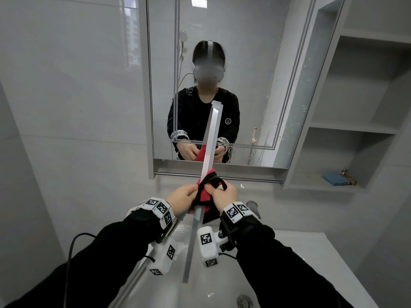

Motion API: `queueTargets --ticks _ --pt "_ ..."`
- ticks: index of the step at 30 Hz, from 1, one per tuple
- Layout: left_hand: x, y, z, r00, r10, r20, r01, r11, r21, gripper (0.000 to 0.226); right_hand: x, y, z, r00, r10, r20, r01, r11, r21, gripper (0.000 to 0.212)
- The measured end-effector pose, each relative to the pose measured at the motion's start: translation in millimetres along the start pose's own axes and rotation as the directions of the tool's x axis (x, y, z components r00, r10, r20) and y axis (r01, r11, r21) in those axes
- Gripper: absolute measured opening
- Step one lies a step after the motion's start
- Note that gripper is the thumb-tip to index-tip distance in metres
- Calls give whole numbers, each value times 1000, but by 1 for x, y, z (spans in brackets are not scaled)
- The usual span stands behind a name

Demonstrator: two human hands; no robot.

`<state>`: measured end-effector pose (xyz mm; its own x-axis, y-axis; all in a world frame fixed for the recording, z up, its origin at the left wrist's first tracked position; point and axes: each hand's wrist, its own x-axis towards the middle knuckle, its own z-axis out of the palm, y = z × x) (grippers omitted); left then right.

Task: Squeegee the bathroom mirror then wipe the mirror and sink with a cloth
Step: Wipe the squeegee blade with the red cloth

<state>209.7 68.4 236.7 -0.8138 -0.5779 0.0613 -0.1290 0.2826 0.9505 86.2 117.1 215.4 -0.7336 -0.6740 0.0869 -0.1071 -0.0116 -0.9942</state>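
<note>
A long squeegee (210, 138) stands almost upright in front of me, its silver blade running from over the sink (311, 247) up across the mirror (255, 74). A red cloth with black trim (205, 195) is wrapped around the blade at its middle. My left hand (181, 197) grips the squeegee at the cloth's left side, and its metal pole runs down under my left forearm. My right hand (224, 195) pinches the cloth against the blade from the right. Water drops and streaks show along the mirror's right side.
A chrome faucet (252, 206) sits just behind my right wrist. The sink drain (244, 301) is at the bottom. Open grey shelves on the right hold a blue item (333, 177). A rail runs under the mirror cabinet, and tiled wall fills the left.
</note>
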Motion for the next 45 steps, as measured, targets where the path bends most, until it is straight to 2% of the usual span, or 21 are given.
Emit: queueTargets --ticks 3,5,7,10,17,22,27,35,41,43,45 --pt "4 -2 0 1000 -4 -20 5 999 39 27 3 -4 0 999 -54 -10 53 996 -75 11" --pt "8 -5 -3 1000 -11 -28 13 998 68 26 2 -4 1 997 -73 5 73 997 -36 13" --pt "13 -5 -8 999 -1 -53 10 984 175 24 -2 -1 2 997 -66 40 65 998 23 16" --pt "19 -1 -19 988 67 -139 -12 932 363 28 -11 12 2 990 -80 115 78 997 21 11" --pt "18 3 -32 989 40 -140 -1 964 266 31 -27 27 3 973 -73 217 75 997 -5 11" --pt "17 0 -35 982 48 -180 15 942 335 34 -26 22 9 972 -25 233 42 997 -66 17" --pt "13 3 -36 978 34 -206 11 977 211 35 -24 17 19 974 -29 224 52 994 -100 16" --pt "12 -6 -41 978 106 -179 -22 910 415 30 -16 10 26 969 -86 230 149 950 -275 16" --pt "9 -17 -44 962 210 -173 -120 898 423 25 -8 -2 23 942 -144 304 261 883 -389 19" --pt "9 -20 -45 954 210 -215 -110 911 398 26 -8 -4 23 939 -142 314 263 885 -385 17" --pt "10 -22 -47 946 206 -251 -90 909 407 26 -12 -5 24 940 -102 325 208 928 -310 19"
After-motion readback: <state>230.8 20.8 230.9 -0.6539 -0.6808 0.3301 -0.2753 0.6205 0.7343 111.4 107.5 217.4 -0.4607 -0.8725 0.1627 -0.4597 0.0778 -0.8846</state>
